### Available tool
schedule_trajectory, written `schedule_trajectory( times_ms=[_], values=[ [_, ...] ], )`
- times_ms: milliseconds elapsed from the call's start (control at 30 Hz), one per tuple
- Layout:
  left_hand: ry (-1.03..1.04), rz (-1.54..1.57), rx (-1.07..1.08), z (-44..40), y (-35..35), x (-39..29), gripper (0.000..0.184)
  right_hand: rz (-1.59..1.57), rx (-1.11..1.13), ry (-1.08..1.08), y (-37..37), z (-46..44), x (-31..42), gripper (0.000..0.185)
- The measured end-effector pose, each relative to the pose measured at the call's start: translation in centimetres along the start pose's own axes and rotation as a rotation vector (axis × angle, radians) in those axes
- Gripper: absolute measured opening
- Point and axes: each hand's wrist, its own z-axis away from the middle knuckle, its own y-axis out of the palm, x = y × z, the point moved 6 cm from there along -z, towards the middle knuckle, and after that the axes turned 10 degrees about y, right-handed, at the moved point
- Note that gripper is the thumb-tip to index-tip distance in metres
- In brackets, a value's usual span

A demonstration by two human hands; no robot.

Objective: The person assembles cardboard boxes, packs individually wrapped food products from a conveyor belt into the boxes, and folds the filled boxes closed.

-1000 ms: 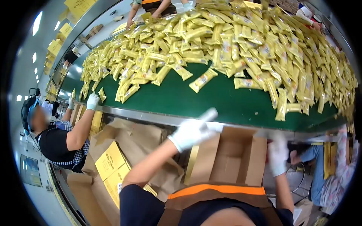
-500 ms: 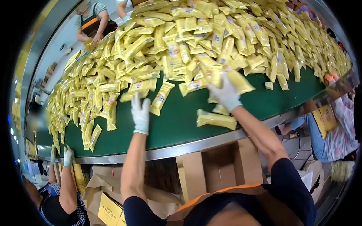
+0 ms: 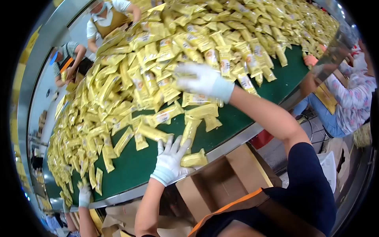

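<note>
My left hand [image 3: 171,157], in a white glove, lies at the near edge of the green conveyor belt [image 3: 122,179] with its fingers spread. Its fingertips are close to a yellow packet [image 3: 153,132] and to another upright-lying packet [image 3: 190,132]. A short yellow packet [image 3: 194,158] lies just right of the palm. My right hand [image 3: 203,81], also gloved and a little blurred, reaches over the front of the heap of yellow packets [image 3: 118,85]. Its fingers are apart and point left; nothing shows in its grasp, though contact with the packets below cannot be made out.
Below the belt's metal edge stands an open cardboard box [image 3: 225,181]. Another person's gloved hand [image 3: 84,193] is at the belt on the left. Co-workers stand across the belt, and one person in a floral sleeve [image 3: 355,114] sits at the right beside a white bin [image 3: 327,166].
My view has turned. My left hand has come down towards the belt's near edge. My right hand has moved left and up over the heap. Several packets now lie nearer me.
</note>
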Motion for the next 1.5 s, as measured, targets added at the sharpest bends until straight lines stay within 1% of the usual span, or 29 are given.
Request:
schedule_trajectory(
  times_ms=[33,67,100,133,167,233,267,300,367,467,533,567,600,700,733,833,867,967,1033,1067,1100,1133,1167,1200,1233,1300,1367,1400,1500],
  values=[
    [-0.022,-0.070,-0.003,-0.2,0.0,-0.3,0.097,0.116,-0.054,0.118,-3.1,-2.1,-1.3,0.062],
    [-0.018,-0.083,0.008,-0.3,0.3,-0.1,0.097,0.236,-0.244,0.065,-4.8,-4.3,-4.3,0.072],
    [-0.011,-0.115,-0.045,-0.2,0.6,0.4,0.088,0.405,-0.233,0.202,-5.2,-6.3,-7.7,0.086],
    [-0.041,-0.113,-0.123,0.0,0.9,1.4,0.082,0.381,-0.153,0.219,-4.1,-8.1,-10.3,0.096],
    [-0.068,-0.110,-0.200,0.4,1.2,2.5,0.076,0.394,-0.056,0.440,-3.0,-8.5,-9.3,0.103],
    [-0.189,-0.080,-0.419,1.8,1.7,5.0,0.064,0.426,-0.056,0.420,0.3,-10.4,-9.7,0.108],
    [-0.166,-0.213,-0.462,1.7,1.2,5.1,0.061,0.434,-0.076,0.338,1.5,-10.0,-9.7,0.105],
    [-0.152,-0.346,-0.512,1.6,0.8,4.8,0.059,0.512,-0.005,0.329,1.6,-8.9,-8.2,0.101],
    [-0.105,-0.268,-0.490,1.6,1.7,5.1,0.058,0.526,0.028,0.268,2.0,-7.5,-7.5,0.095],
    [-0.101,-0.252,-0.510,1.6,1.4,4.7,0.060,0.377,0.107,0.189,3.9,-5.6,-5.2,0.091],
    [-0.134,-0.252,-0.499,1.8,1.6,4.6,0.059,0.305,0.311,0.153,8.5,-3.2,-2.5,0.074],
    [-0.144,-0.271,-0.501,2.0,1.8,4.7,0.058,0.424,0.147,0.092,10.2,-2.0,-1.3,0.070],
    [-0.155,-0.293,-0.498,2.4,1.9,4.7,0.058,0.361,0.085,0.111,11.4,-1.7,-1.0,0.068],
    [-0.213,-0.332,-0.465,4.1,1.9,4.8,0.056,0.033,0.257,0.270,13.5,-1.2,-0.5,0.067],
    [-0.213,-0.388,-0.494,4.7,1.9,4.9,0.056,0.100,0.268,0.242,13.3,-0.8,0.1,0.067],
    [-0.275,-0.382,-0.505,5.9,2.0,5.6,0.058,0.162,0.372,0.179,13.6,0.4,1.5,0.067],
    [-0.278,-0.386,-0.500,5.9,2.1,5.6,0.058,0.151,0.511,0.165,14.2,1.1,2.2,0.068],
    [-0.291,-0.361,-0.509,6.5,2.2,5.3,0.056,0.133,0.574,0.056,13.6,2.4,3.6,0.062],
    [-0.339,-0.307,-0.495,7.5,2.5,5.5,0.054,0.077,0.615,-0.029,11.1,3.1,4.3,0.060],
    [-0.387,-0.281,-0.504,8.1,2.5,5.6,0.053,0.058,0.520,-0.063,8.3,3.7,4.7,0.055],
    [-0.407,-0.256,-0.524,8.4,2.4,5.7,0.053,-0.077,0.435,-0.099,6.5,3.6,3.9,0.050],
    [-0.431,-0.228,-0.549,8.7,2.3,6.0,0.052,-0.101,0.239,-0.190,3.9,3.6,3.3,0.045],
    [-0.462,-0.200,-0.572,9.1,2.4,6.1,0.052,-0.293,0.096,-0.186,1.2,3.6,1.5,0.045],
    [-0.433,-0.233,-0.601,9.1,2.1,5.8,0.049,-0.281,0.007,-0.005,-0.5,2.7,-1.1,0.039],
    [-0.440,-0.242,-0.601,9.2,2.0,5.9,0.048,0.120,-0.148,-0.025,-2.2,1.0,-3.9,0.058],
    [-0.436,-0.257,-0.597,9.1,1.9,5.8,0.046,0.355,-0.164,0.325,-2.1,-0.9,-8.9,0.074],
    [-0.477,-0.206,-0.581,9.1,2.0,6.3,0.047,0.633,-0.023,0.360,2.4,-2.1,-8.1,0.088],
    [-0.480,-0.219,-0.607,9.1,2.1,6.5,0.047,0.557,0.058,0.342,3.8,-2.7,-6.8,0.090],
    [-0.488,-0.255,-0.651,9.0,2.2,7.3,0.046,0.659,0.250,0.168,6.8,-1.5,-3.6,0.086]
  ],
)
